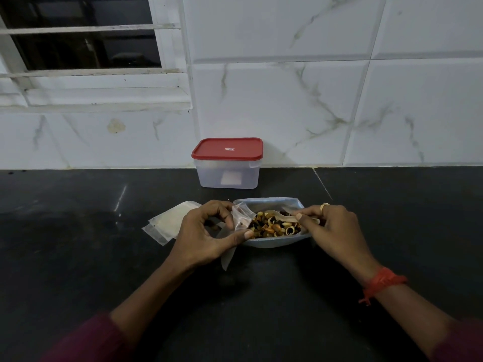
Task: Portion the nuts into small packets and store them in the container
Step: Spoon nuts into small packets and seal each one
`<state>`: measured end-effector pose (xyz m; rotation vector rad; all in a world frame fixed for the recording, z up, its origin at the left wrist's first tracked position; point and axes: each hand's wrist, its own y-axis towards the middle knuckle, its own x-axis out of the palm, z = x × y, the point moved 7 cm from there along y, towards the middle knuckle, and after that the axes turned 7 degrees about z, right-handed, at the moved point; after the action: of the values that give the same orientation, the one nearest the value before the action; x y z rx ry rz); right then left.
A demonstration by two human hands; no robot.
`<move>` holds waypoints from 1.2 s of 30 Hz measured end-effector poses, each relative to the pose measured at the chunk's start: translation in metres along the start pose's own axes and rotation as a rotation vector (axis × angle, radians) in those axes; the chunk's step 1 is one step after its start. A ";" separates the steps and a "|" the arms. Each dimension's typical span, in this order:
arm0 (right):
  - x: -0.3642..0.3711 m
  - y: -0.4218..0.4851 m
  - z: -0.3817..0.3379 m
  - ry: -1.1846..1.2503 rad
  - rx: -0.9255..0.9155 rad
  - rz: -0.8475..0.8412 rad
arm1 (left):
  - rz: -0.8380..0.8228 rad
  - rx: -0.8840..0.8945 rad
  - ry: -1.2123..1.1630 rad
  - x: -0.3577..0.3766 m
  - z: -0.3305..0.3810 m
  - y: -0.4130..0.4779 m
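Nuts (pixel 271 227), a loose mix of pale, brown and dark pieces, fill an open grey-blue bag (pixel 274 242) that lies on the dark counter (pixel 78 257) between the two grips. The left grip (pixel 206 236) pinches a small clear packet (pixel 241 216) with thumb and curled fingers, holding it at the bag's left edge; the packet's mouth is turned toward the nuts and its lower end hangs out below the thumb. I cannot tell whether any nuts are inside it. The right grip (pixel 332 228) is closed on the handle of a white plastic spoon (pixel 281 216), whose bowl points left over the top of the nuts, toward the packet. The nuts lie just right of the left grip and just left of the right grip, touching the spoon.

Spare packets (pixel 167 223), flat and overlapping, rest on the counter just left of the left grip, partly hidden by it. Beyond both grips, well apart from them, a translucent container (pixel 227 176) stands against the white tiled wall (pixel 313 100), its red lid (pixel 227 148) on; a pale square shows through its front. A window (pixel 78 35) sits in the wall up to the left. The right grip wears a gold ring (pixel 324 205), and a red thread (pixel 384 282) circles its wrist.
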<state>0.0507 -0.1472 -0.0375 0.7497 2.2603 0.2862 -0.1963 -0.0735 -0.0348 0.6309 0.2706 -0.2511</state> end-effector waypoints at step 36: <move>-0.014 -0.044 -0.073 0.194 -0.562 0.162 | 0.082 -0.031 -0.138 -0.002 0.006 0.000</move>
<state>-0.0113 -0.1899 0.0042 0.6180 2.1342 1.0588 -0.1975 -0.0766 -0.0297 0.5896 0.1161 -0.2104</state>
